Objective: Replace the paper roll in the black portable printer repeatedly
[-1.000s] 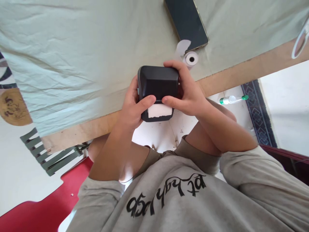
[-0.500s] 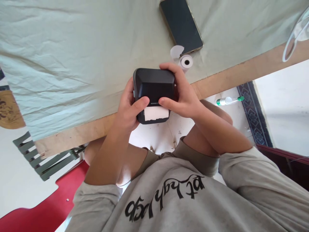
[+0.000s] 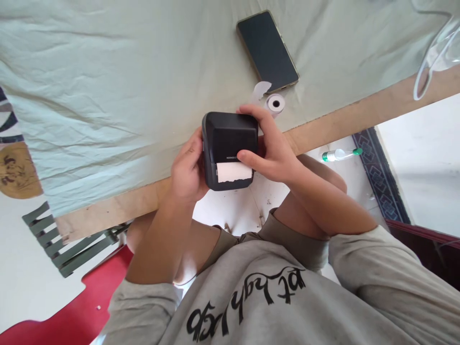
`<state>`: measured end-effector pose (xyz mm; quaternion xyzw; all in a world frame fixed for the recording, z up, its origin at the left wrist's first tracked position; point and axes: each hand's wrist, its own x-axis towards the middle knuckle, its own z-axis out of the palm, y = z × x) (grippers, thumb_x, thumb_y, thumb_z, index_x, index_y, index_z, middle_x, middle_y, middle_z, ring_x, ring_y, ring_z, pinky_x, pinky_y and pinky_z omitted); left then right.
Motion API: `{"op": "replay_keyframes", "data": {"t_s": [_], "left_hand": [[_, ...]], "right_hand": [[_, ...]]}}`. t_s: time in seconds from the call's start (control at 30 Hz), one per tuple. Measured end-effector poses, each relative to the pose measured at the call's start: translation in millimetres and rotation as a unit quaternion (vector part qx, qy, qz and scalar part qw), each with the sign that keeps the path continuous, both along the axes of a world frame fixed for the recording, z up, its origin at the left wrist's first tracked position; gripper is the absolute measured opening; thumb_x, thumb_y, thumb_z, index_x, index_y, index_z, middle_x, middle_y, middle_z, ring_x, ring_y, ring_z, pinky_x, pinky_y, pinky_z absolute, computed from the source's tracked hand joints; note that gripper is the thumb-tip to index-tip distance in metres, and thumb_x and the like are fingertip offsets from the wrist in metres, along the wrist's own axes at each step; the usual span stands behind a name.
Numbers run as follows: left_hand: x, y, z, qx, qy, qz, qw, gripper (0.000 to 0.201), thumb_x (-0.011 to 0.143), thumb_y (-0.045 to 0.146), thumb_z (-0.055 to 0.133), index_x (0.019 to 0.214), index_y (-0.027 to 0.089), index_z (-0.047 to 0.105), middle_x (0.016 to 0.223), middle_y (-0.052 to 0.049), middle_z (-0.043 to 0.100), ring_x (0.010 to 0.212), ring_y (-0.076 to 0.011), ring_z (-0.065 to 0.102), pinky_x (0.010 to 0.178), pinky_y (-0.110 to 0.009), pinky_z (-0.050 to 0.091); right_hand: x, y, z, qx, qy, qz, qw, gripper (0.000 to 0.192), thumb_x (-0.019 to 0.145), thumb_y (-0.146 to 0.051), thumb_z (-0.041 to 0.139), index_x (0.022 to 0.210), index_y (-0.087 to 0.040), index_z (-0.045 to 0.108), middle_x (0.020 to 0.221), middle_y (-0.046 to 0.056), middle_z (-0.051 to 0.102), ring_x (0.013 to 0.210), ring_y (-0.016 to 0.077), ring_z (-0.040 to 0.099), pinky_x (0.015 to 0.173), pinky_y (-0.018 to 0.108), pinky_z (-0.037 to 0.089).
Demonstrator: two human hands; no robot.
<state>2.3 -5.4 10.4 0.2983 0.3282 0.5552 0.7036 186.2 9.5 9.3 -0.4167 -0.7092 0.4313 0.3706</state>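
Note:
A small black thermal printer (image 3: 229, 139) with a strip of white paper (image 3: 233, 171) sticking out of its slot is held over the table's near edge. My left hand (image 3: 187, 167) grips its left side, thumb pulled back beside the case. My right hand (image 3: 271, 148) wraps the right side, thumb pressed on the front just above the paper. A small white paper roll (image 3: 275, 103) lies on the cloth right behind my right fingers.
A dark phone (image 3: 268, 50) lies screen up on the pale green cloth (image 3: 108, 96) covering the wooden table (image 3: 341, 124). A clear plastic item (image 3: 433, 60) sits at the right edge. On the floor are a small bottle (image 3: 339, 154), a green slatted chair (image 3: 68, 239) and a red seat (image 3: 68, 311).
My left thumb has come off the printer's front and now rests at its left side. The printer sits slightly lower in view; the right thumb stays above the paper.

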Motion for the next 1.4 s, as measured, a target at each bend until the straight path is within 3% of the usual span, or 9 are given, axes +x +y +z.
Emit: {"op": "replay_keyframes", "data": {"t_s": [0.13,0.37,0.6,0.7,0.83,0.97,1.1,1.3,1.4], "left_hand": [[-1,0,1.0,-0.002,0.018,0.002,1.0,0.033,0.102,0.035,0.044,0.1,0.017,0.072,0.105,-0.008,0.075,0.125,-0.0263,0.064,0.101,-0.039,0.057],[-3,-1,1.8,-0.003,0.053,0.0,0.999,0.029,0.1,0.04,0.049,0.099,0.021,0.071,0.106,-0.004,0.076,0.133,-0.0276,0.057,0.104,-0.038,0.055],[-3,0,-3.5,0.008,-0.001,-0.009,1.0,0.025,0.098,0.038,0.052,0.096,0.022,0.072,0.104,-0.002,0.076,0.135,-0.0292,0.053,0.103,-0.043,0.055],[-3,0,-5.3,0.009,0.001,0.01,1.0,0.027,0.099,0.039,0.053,0.093,0.021,0.072,0.092,-0.003,0.075,0.13,-0.0278,0.058,0.104,-0.042,0.055],[-2,0,-5.2,0.01,-0.011,0.013,1.0,0.025,0.099,0.032,0.053,0.089,0.02,0.071,0.08,-0.002,0.072,0.123,-0.0246,0.063,0.104,-0.038,0.055],[-1,1,-5.2,-0.011,0.013,0.024,1.0,0.029,0.098,0.043,0.053,0.1,0.02,0.071,0.091,-0.004,0.074,0.107,-0.0245,0.07,0.089,-0.039,0.06],[0,0,-5.1,-0.025,0.031,0.018,0.999,0.034,0.097,0.048,0.054,0.109,0.021,0.069,0.1,-0.006,0.074,0.104,-0.026,0.071,0.088,-0.041,0.06],[2,-1,0.0,-0.019,0.047,0.022,0.998,0.03,0.094,0.05,0.057,0.099,0.021,0.067,0.104,-0.006,0.073,0.123,-0.0287,0.062,0.097,-0.04,0.056],[2,-1,0.3,-0.032,0.055,0.024,0.998,0.031,0.092,0.052,0.06,0.095,0.022,0.066,0.103,-0.007,0.072,0.123,-0.0305,0.062,0.095,-0.04,0.056]], "right_hand": [[1,-1,-0.2,0.03,-0.018,0.014,0.999,0.071,0.087,-0.056,0.061,0.144,-0.023,0.036,0.15,0.013,0.045,0.137,0.0314,0.048,0.099,0.046,0.057],[3,6,-3.6,0.08,0.009,0.07,0.994,0.08,0.082,-0.058,0.067,0.145,-0.023,0.033,0.149,0.015,0.045,0.137,0.0311,0.048,0.115,0.051,0.044],[6,4,9.3,0.077,-0.035,0.046,0.995,0.075,0.082,-0.06,0.067,0.143,-0.025,0.041,0.149,0.013,0.048,0.138,0.0308,0.048,0.111,0.049,0.049],[8,1,23.6,0.104,-0.069,0.036,0.992,0.06,0.086,-0.054,0.066,0.136,-0.026,0.051,0.149,0.011,0.05,0.135,0.0312,0.052,0.107,0.049,0.054],[5,0,42.7,0.142,-0.04,-0.021,0.989,0.034,0.094,-0.045,0.059,0.122,-0.027,0.058,0.138,0.007,0.056,0.117,0.0248,0.063,0.088,0.04,0.062],[-4,2,58.0,0.162,0.023,-0.118,0.979,0.011,0.095,-0.031,0.058,0.106,-0.026,0.057,0.114,0.005,0.06,0.113,0.0208,0.061,0.061,0.029,0.059],[-9,3,59.0,0.202,0.084,-0.167,0.961,0.011,0.09,-0.016,0.06,0.092,-0.025,0.055,0.101,0.005,0.056,0.112,0.0195,0.057,0.073,0.031,0.061],[-17,0,48.3,0.21,-0.266,-0.112,0.934,0.023,0.096,-0.026,0.046,0.09,-0.024,0.068,0.086,0.004,0.067,0.073,0.0181,0.059,0.063,0.035,0.047],[-19,0,51.0,0.188,-0.337,-0.065,0.92,0.022,0.094,-0.026,0.049,0.089,-0.022,0.07,0.09,0.005,0.07,0.072,0.0176,0.059,0.057,0.031,0.039]]}}
